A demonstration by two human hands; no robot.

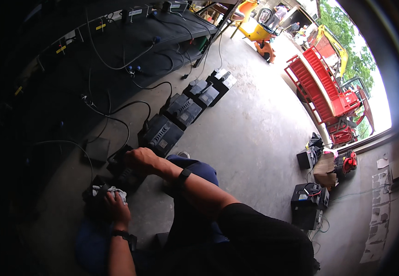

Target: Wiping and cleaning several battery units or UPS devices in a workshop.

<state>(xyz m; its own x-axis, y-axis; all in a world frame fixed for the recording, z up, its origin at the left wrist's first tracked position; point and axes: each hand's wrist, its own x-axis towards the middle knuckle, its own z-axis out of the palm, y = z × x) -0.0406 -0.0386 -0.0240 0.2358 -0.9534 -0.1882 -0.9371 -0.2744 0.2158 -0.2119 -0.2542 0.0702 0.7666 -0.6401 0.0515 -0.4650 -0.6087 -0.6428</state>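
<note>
My left hand is closed on a crumpled white-grey cloth, beside a dark box in deep shadow. To its upper right, my right hand is curled over the top of a black box on the floor. Its fingertips are hidden, so what they grip cannot be made out. This box is at the near end of a row that runs away from me. Behind it come a black slotted-top box, another like it, and grey-topped boxes. A watch or band is on each wrist.
On the left, a black rack carries boxes, with cables hanging to the floor. A small dark box lies under the cables. At right are stacked black boxes and cardboard. Outside, a red cargo vehicle and several people.
</note>
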